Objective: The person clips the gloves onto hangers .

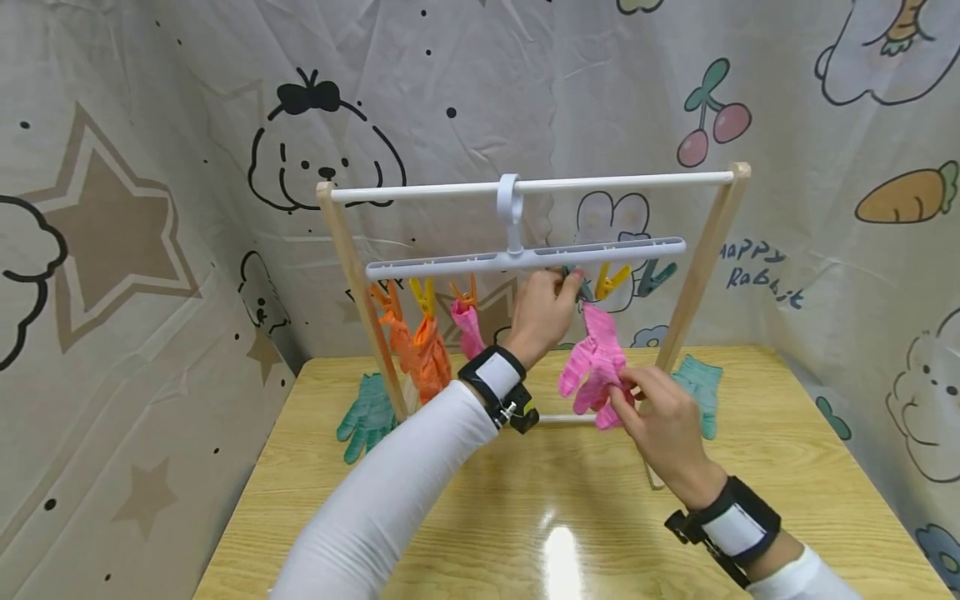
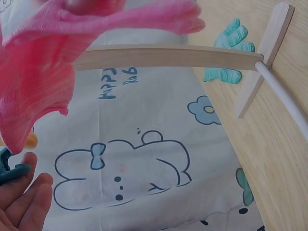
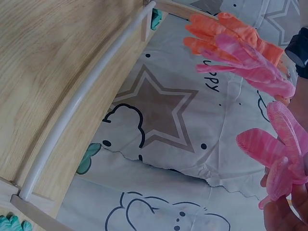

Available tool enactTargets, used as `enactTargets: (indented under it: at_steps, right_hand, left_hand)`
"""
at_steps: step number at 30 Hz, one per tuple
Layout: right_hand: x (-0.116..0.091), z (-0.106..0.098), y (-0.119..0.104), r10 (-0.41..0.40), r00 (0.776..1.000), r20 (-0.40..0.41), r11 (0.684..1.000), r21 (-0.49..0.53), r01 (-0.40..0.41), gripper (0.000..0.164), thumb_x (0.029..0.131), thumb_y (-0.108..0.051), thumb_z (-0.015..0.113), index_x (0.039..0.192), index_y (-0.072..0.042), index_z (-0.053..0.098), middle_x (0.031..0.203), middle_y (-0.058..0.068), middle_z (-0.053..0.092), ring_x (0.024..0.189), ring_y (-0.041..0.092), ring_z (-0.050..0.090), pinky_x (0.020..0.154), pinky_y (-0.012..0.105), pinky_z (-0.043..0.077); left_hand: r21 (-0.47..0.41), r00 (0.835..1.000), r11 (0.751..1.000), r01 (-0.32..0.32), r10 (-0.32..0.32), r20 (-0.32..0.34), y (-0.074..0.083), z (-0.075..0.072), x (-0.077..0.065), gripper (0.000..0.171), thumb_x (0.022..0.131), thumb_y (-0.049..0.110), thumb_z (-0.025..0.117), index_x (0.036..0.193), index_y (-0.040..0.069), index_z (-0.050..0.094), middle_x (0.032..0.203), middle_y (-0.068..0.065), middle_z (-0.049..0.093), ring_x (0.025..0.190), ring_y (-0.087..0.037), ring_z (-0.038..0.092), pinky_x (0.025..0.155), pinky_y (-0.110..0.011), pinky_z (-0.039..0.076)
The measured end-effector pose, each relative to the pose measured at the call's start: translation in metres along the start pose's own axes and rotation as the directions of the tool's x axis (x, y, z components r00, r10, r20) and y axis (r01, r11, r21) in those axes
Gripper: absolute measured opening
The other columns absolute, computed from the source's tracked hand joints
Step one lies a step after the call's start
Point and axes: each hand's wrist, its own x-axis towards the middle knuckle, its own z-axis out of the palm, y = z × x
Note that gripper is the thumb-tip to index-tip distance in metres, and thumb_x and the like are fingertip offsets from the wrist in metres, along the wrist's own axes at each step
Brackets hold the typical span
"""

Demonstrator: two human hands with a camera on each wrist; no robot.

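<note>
A white hanger [image 1: 525, 256] hangs from the rod, with several coloured clothespins along its bar. My left hand [image 1: 543, 312] pinches a dark teal clothespin [image 2: 13, 172] under the bar, right of the middle. Just below it is a pink glove [image 1: 600, 354], fingers downward; whether the pin's tips grip its cuff I cannot tell. My right hand [image 1: 663, 421] pinches this glove low down, near its fingers, as the right wrist view also shows. Another pink glove [image 3: 255, 72] and an orange glove [image 1: 420, 354] hang from pins on the left part.
A wooden stand with a white top rod [image 1: 615, 181] carries the hanger. A yellow clothespin [image 1: 611, 282] and a teal-grey one [image 1: 656, 277] hang at the right. Green gloves lie on the table, one at the left [image 1: 367, 417] and one at the right [image 1: 701, 392]. A patterned cloth hangs behind.
</note>
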Motion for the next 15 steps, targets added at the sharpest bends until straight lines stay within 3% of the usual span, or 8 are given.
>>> enactTargets:
  at_steps: [7, 15]
  right_hand:
    - [0.0046, 0.0026, -0.0017, -0.009, 1.000, -0.007, 1.000, -0.025, 0.008, 0.018, 0.076, 0.005, 0.077, 0.092, 0.000, 0.072, 0.081, 0.010, 0.070, 0.068, 0.018, 0.064, 0.058, 0.030, 0.055]
    - [0.0060, 0.0067, 0.0010, -0.001, 1.000, -0.009, 1.000, -0.031, 0.000, 0.020, 0.076, 0.007, 0.078, 0.094, 0.001, 0.072, 0.082, 0.011, 0.071, 0.069, 0.017, 0.065, 0.058, 0.030, 0.056]
  left_hand:
    - [0.015, 1.000, 1.000, -0.018, 0.018, 0.000, 0.0012, 0.0011, 0.0002, 0.051, 0.105, 0.034, 0.051, 0.058, 0.016, 0.044, 0.052, 0.004, 0.035, 0.047, -0.009, 0.032, 0.043, -0.022, 0.024]
    - [0.040, 1.000, 0.999, -0.019, 0.020, -0.013, 0.0031, 0.0014, 0.0009, 0.052, 0.104, 0.035, 0.052, 0.057, 0.017, 0.043, 0.051, 0.005, 0.036, 0.048, -0.009, 0.034, 0.044, -0.022, 0.025]
